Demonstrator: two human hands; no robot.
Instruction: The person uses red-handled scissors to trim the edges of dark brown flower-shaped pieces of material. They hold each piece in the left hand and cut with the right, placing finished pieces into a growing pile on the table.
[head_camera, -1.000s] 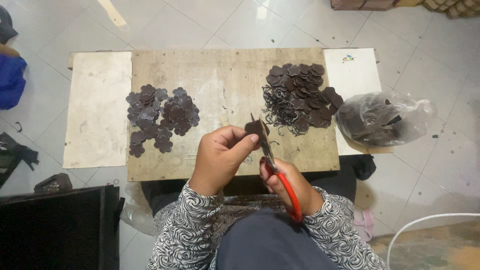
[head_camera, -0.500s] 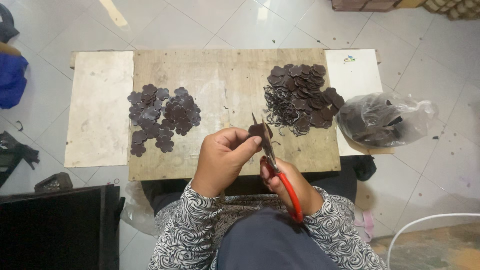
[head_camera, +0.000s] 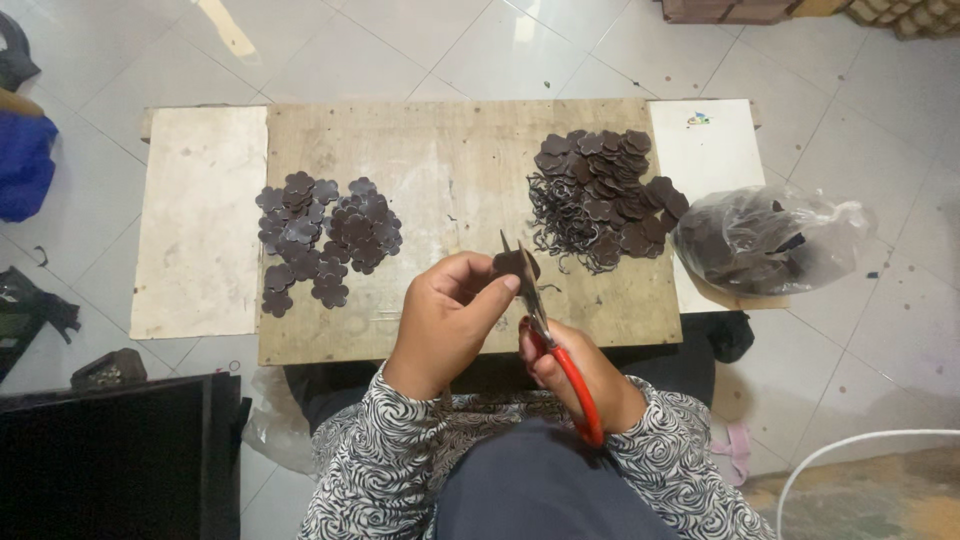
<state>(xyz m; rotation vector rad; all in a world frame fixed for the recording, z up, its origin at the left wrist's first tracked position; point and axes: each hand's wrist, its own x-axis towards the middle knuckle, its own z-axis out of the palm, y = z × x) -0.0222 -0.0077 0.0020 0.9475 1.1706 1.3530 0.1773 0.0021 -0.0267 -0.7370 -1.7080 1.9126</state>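
Note:
My left hand (head_camera: 445, 315) pinches a small dark brown flower-shaped leather piece (head_camera: 510, 264) above the near edge of the wooden board (head_camera: 450, 170). My right hand (head_camera: 580, 375) grips red-handled scissors (head_camera: 545, 335), whose blades sit against that piece. On the board's left lies a pile of trimmed dark flower shapes (head_camera: 325, 240). A second heap of dark pieces mixed with thin offcut strips (head_camera: 600, 195) lies on the board's right.
A clear plastic bag of dark pieces (head_camera: 765, 240) rests at the right end of the low table. White panels (head_camera: 200, 220) flank the board. A blue cloth (head_camera: 22, 165) lies at far left, a black box (head_camera: 100, 460) at bottom left. Tiled floor surrounds it.
The small piece has turned slightly in my left fingers and the scissors have shifted a little along it. The piles have not moved.

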